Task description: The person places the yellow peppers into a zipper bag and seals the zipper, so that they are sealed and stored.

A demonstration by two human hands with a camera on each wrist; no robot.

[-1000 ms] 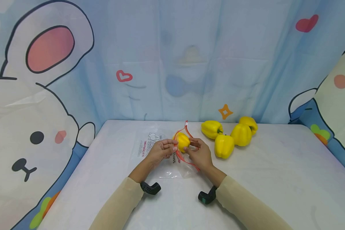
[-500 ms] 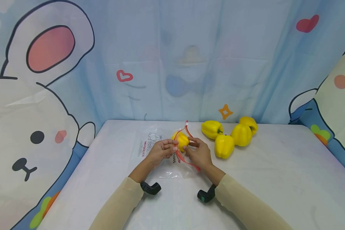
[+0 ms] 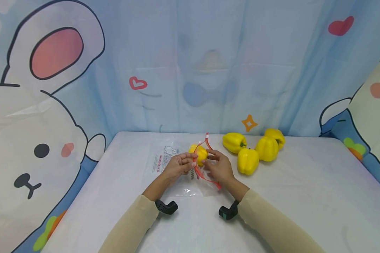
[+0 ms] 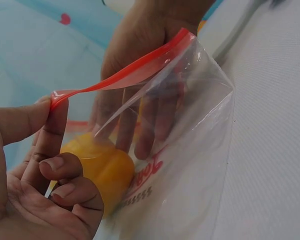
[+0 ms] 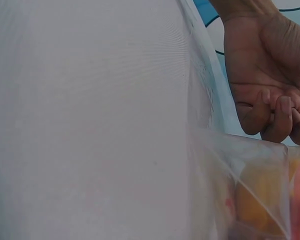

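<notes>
A clear zip-lock bag (image 3: 185,189) with a red zip edge lies on the white table, its mouth spread apart. My left hand (image 3: 177,167) pinches one red edge between thumb and index finger, other fingers curled, as the left wrist view shows. Inside the mouth sits a yellow bell pepper (image 3: 202,154). My right hand (image 3: 221,168) reaches into the bag beside the pepper. In the left wrist view its fingers (image 4: 147,122) show through the plastic, fairly straight, at the pepper's near side. The right wrist view shows my left hand (image 5: 265,80) but hides my right fingers.
Several more yellow bell peppers (image 3: 247,161) stand grouped right of the bag, near the table's back edge. A printed curtain (image 3: 202,70) hangs behind the white table (image 3: 304,196). Each wrist wears a black camera (image 3: 166,207).
The pepper has shifted slightly left and away, deeper between the red edges. My right fingers have moved slightly off it. My left hand keeps its pinch on the bag.
</notes>
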